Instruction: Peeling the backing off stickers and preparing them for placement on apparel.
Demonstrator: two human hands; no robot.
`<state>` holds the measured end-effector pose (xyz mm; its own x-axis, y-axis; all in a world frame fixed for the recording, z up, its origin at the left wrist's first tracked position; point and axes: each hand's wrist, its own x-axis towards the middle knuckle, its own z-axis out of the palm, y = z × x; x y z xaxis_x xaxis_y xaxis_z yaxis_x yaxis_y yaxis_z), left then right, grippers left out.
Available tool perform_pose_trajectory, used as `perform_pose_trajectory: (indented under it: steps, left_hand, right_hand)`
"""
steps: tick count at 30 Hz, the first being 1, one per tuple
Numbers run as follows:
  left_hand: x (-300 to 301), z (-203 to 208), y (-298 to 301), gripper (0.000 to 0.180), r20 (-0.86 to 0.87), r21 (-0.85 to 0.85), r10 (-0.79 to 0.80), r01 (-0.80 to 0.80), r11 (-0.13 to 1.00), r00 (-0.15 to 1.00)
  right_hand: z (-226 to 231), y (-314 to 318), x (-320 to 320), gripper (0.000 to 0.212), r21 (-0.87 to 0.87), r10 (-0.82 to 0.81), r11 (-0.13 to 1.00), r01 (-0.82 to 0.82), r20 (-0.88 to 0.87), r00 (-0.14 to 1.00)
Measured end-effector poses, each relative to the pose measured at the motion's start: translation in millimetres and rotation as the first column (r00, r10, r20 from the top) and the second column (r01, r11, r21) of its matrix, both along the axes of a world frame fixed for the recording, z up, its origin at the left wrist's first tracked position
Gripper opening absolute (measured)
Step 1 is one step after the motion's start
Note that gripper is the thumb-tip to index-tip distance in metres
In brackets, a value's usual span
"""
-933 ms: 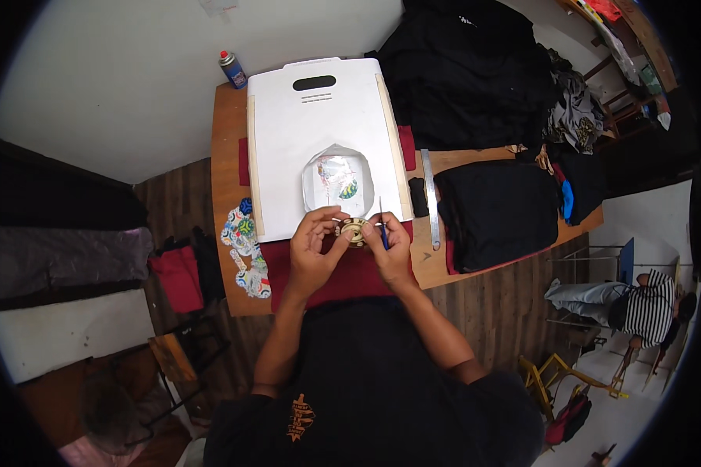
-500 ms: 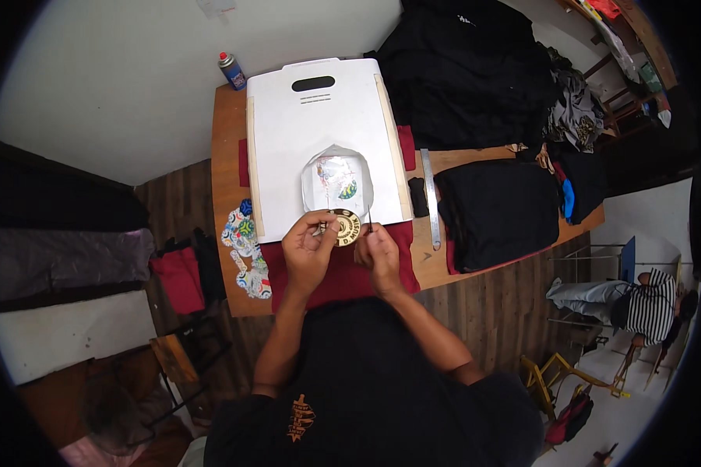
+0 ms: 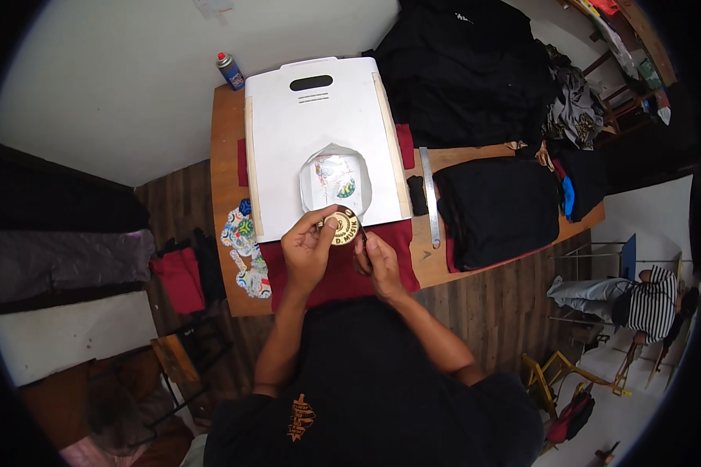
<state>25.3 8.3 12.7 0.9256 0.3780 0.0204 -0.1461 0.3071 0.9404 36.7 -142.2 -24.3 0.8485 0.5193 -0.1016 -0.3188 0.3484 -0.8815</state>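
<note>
Between thumb and fingers, my left hand (image 3: pixel 308 241) pinches a round gold-and-dark-brown patch (image 3: pixel 341 227) with lettering round its rim. Close by on its right side, my right hand (image 3: pixel 378 265) is closed on what look like small dark scissors (image 3: pixel 363 233), mostly hidden by the fingers. Their thin dark blade lies against the patch's right edge. Just beyond the patch, a clear plastic bag (image 3: pixel 311 183) with coloured printed pieces inside rests on a white board (image 3: pixel 288 140) with a handle slot.
Maroon cloth (image 3: pixel 319 276) lies under the board on the wooden table (image 3: pixel 436 284). A metal ruler (image 3: pixel 430 198) and folded black cloth (image 3: pixel 498 214) lie to the right. Colourful round cut-outs (image 3: pixel 241 233) and a spray can (image 3: pixel 230 71) are at left. Other people sit lower left and far right.
The patch has turned and tilted in my left hand, showing more of its face. My right hand's blade has shifted left, from beside the patch to its right edge.
</note>
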Motion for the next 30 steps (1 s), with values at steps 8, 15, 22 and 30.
perform_pose_trajectory:
  steps: [8, 15, 22, 30]
  left_hand:
    - [-0.3, 0.9, -1.6, 0.025, 0.004, 0.031, -0.018, 0.018, 0.999, 1.0]
    - [0.8, -0.6, -0.7, 0.024, 0.027, 0.059, -0.032, 0.03, 0.998, 0.999]
    - [0.5, -1.2, -1.0, 0.024, 0.026, 0.063, -0.039, 0.037, 0.997, 0.999]
    - [0.1, -0.3, -1.4, 0.024, 0.02, 0.058, -0.039, 0.038, 0.998, 0.999]
  right_hand:
    - [0.9, 3.7, 2.9, 0.033, 0.016, -0.03, 0.999, 0.03, 0.019, 0.999]
    - [-2.3, 2.9, 4.2, 0.033, 0.021, -0.033, 0.999, 0.032, 0.029, 0.999]
    - [0.7, 2.9, 5.0, 0.033, 0.009, -0.038, 0.999, 0.037, 0.023, 0.999]
    - [-4.2, 1.8, 4.8, 0.032, 0.041, -0.056, 0.998, 0.056, -0.002, 0.998]
